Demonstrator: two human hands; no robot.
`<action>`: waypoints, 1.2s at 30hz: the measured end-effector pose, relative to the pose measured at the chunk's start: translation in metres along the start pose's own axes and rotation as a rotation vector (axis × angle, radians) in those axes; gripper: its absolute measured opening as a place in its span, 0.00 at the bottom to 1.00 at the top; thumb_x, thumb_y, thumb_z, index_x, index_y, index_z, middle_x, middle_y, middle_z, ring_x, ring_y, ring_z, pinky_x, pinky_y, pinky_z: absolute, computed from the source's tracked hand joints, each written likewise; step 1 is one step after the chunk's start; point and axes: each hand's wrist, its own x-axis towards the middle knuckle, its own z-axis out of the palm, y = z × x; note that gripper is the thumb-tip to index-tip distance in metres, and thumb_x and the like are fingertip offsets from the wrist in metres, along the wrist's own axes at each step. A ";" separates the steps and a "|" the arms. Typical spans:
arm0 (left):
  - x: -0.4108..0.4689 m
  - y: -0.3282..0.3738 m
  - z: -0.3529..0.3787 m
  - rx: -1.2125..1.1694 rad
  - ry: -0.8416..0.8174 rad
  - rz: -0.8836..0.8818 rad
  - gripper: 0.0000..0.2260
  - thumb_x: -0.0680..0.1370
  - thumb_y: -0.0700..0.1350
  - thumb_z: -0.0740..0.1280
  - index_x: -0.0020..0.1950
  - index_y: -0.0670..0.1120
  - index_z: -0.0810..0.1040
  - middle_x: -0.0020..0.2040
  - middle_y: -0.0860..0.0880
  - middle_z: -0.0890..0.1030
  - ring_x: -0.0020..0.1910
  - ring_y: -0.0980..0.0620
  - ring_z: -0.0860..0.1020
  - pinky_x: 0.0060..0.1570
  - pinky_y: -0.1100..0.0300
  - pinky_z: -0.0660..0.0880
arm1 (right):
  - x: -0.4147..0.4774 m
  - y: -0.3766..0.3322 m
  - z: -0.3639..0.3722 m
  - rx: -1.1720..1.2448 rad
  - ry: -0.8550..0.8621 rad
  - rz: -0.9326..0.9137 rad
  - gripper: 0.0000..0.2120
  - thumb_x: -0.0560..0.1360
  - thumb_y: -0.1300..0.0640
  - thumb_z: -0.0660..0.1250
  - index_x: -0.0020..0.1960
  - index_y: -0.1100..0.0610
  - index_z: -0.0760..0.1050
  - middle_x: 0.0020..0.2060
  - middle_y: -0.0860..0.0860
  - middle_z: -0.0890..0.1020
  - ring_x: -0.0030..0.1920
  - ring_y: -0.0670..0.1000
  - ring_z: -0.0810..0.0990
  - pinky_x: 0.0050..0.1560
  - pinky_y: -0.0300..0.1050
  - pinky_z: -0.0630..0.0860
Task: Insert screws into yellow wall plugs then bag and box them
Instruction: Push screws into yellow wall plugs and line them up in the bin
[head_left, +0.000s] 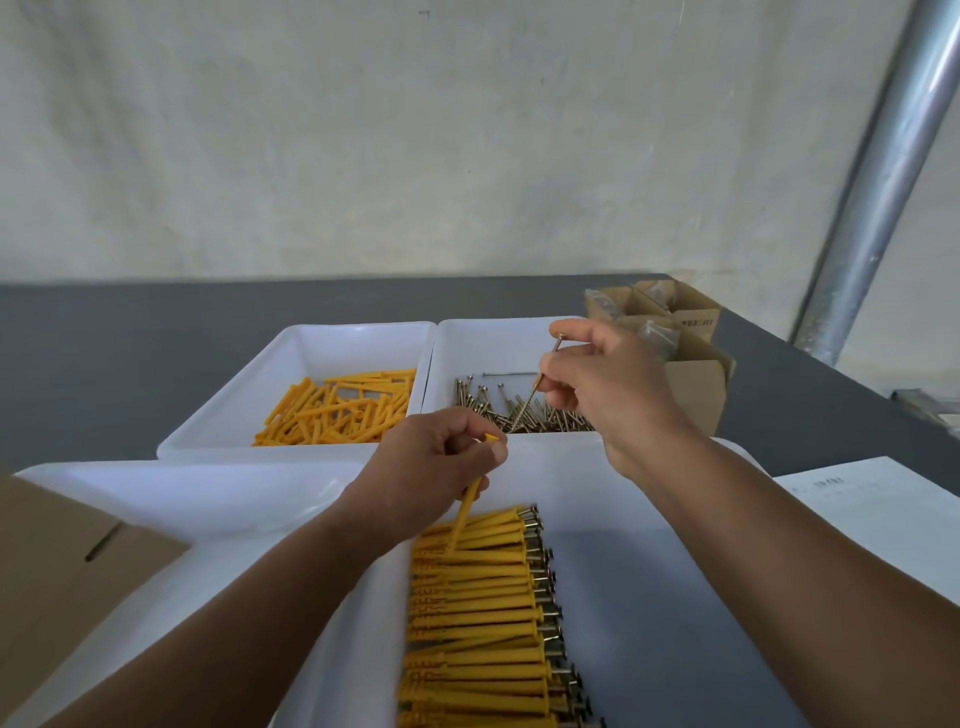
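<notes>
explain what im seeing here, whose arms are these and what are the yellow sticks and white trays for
There is no machine here. These are a person's two bare arms, filmed by one camera worn on their head, looking forward and down. The left hand pinches a single yellow wall plug. The right hand pinches a screw, not yet in the plug. On the dark table stand white trays: the plug tray holds loose plugs, the screw tray beside it holds loose screws, and the near tray holds a neat row of finished plugs with screws in them. Cardboard boxes sit behind the right hand, and a printed sheet lies at the right.
</notes>
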 end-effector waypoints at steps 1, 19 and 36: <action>0.000 0.000 0.000 0.007 -0.001 0.000 0.03 0.77 0.45 0.70 0.49 0.50 0.82 0.36 0.44 0.81 0.37 0.53 0.84 0.41 0.60 0.81 | -0.002 0.000 0.001 0.015 -0.004 -0.006 0.14 0.74 0.67 0.67 0.53 0.49 0.76 0.36 0.54 0.83 0.31 0.47 0.80 0.41 0.45 0.81; -0.001 0.002 0.001 0.065 -0.034 -0.001 0.04 0.77 0.45 0.70 0.50 0.48 0.83 0.40 0.45 0.84 0.38 0.55 0.83 0.42 0.62 0.81 | -0.010 0.004 0.006 -0.092 -0.063 -0.038 0.14 0.75 0.65 0.68 0.58 0.51 0.77 0.37 0.53 0.83 0.33 0.47 0.82 0.41 0.43 0.82; 0.002 0.002 0.001 -0.033 -0.013 -0.023 0.09 0.77 0.45 0.71 0.54 0.49 0.75 0.34 0.50 0.83 0.37 0.54 0.84 0.42 0.57 0.81 | -0.017 0.006 0.008 -0.172 -0.152 -0.019 0.07 0.76 0.62 0.67 0.50 0.51 0.80 0.36 0.51 0.84 0.36 0.48 0.85 0.33 0.39 0.78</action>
